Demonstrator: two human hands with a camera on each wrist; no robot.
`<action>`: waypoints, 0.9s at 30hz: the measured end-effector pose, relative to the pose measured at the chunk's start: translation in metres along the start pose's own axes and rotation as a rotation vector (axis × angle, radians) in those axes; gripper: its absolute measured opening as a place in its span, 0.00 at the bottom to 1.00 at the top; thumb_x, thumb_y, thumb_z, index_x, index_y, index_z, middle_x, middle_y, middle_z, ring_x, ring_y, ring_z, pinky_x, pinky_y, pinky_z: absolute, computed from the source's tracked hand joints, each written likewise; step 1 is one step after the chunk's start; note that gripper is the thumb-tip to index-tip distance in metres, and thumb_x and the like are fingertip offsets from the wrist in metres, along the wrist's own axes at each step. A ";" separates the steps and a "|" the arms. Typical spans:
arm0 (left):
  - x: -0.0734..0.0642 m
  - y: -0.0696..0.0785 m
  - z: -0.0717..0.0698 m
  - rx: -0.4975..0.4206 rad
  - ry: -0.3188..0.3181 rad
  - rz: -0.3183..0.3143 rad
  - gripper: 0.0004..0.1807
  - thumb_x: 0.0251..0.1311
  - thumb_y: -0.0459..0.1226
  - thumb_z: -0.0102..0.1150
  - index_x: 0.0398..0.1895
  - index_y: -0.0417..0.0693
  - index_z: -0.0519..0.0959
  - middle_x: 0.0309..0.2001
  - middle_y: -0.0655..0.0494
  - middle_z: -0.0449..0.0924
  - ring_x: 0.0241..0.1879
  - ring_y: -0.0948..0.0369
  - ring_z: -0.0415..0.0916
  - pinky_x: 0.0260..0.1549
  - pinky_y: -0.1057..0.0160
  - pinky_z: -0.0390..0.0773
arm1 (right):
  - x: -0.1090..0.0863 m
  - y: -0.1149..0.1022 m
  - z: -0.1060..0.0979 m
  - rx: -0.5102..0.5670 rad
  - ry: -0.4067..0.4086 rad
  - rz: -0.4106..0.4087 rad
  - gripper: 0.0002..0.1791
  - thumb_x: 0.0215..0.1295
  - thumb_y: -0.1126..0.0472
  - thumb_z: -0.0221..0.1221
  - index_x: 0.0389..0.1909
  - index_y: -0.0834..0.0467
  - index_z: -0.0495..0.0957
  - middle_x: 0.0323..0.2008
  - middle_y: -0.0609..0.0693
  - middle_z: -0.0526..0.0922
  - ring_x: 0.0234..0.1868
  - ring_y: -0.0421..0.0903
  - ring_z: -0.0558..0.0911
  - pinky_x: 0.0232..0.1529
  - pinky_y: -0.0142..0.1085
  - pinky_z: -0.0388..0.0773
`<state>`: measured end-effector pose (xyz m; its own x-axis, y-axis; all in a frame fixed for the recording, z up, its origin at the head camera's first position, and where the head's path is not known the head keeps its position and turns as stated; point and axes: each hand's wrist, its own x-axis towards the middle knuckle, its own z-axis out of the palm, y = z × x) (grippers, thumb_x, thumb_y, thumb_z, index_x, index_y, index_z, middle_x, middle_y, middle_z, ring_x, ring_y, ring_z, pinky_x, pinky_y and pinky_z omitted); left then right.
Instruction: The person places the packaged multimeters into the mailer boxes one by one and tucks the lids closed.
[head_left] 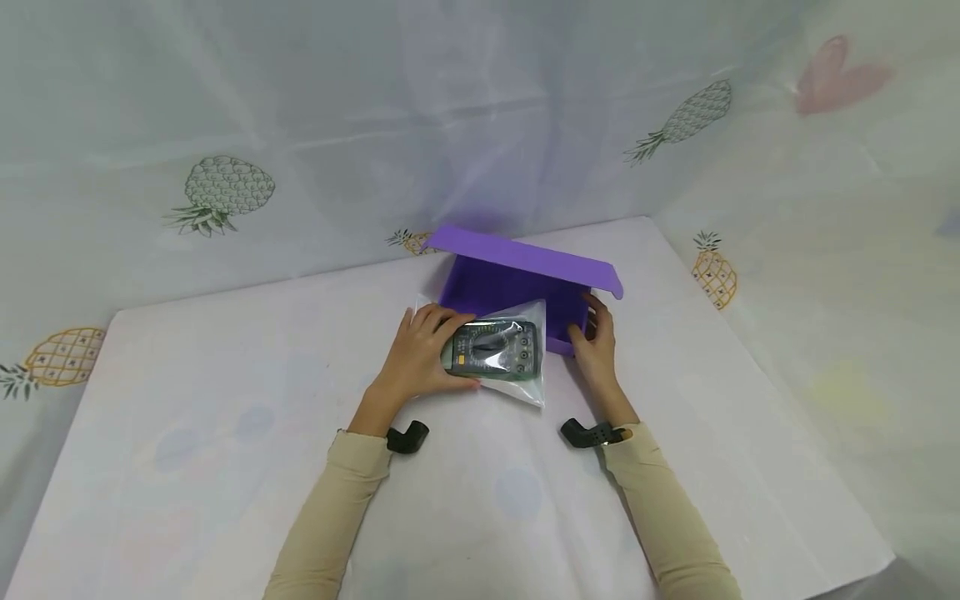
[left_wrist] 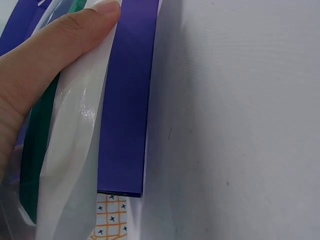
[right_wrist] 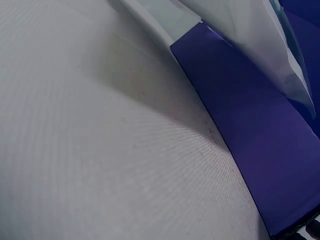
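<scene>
My left hand [head_left: 416,354] holds a multimeter [head_left: 495,350] sealed in a clear plastic bag [head_left: 528,390], thumb below and fingers over the top edge. The meter lies sideways, its dial and sockets facing up, over the front of a purple box [head_left: 558,345]. The box's lid [head_left: 525,255] stands raised at the back. My right hand [head_left: 600,354] grips the box's right wall, thumb inside and fingers outside. In the left wrist view the thumb [left_wrist: 55,47] presses the bag beside the purple wall [left_wrist: 125,110]. The right wrist view shows the bag [right_wrist: 255,40] overlapping the box's wall [right_wrist: 250,130].
A white cloth [head_left: 247,483] covers the table beneath the box. Behind it hangs a pale curtain [head_left: 360,108] printed with pineapples, close to the raised lid. Each wrist wears a black strap-mounted device, such as the one at the right wrist [head_left: 588,433].
</scene>
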<state>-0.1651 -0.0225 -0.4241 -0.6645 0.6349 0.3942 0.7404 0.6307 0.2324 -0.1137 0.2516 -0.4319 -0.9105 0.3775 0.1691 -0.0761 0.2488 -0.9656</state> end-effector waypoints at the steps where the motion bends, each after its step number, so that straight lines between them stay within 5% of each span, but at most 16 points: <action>1: 0.001 0.000 0.000 0.002 -0.003 0.000 0.56 0.28 0.67 0.75 0.66 0.54 0.71 0.55 0.49 0.74 0.61 0.45 0.65 0.59 0.29 0.61 | 0.000 0.001 0.000 0.003 0.001 0.002 0.29 0.62 0.76 0.48 0.67 0.71 0.61 0.66 0.70 0.61 0.65 0.65 0.67 0.65 0.53 0.66; 27: 0.016 0.004 0.004 -0.005 -0.001 0.023 0.55 0.30 0.66 0.75 0.65 0.53 0.71 0.56 0.49 0.73 0.61 0.45 0.66 0.58 0.34 0.66 | 0.000 0.003 -0.001 0.024 0.008 -0.017 0.30 0.60 0.76 0.49 0.66 0.70 0.62 0.63 0.71 0.63 0.62 0.65 0.68 0.61 0.54 0.68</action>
<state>-0.1728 -0.0080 -0.4206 -0.6471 0.6498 0.3988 0.7562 0.6135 0.2274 -0.1133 0.2531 -0.4350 -0.9058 0.3802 0.1869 -0.1016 0.2334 -0.9670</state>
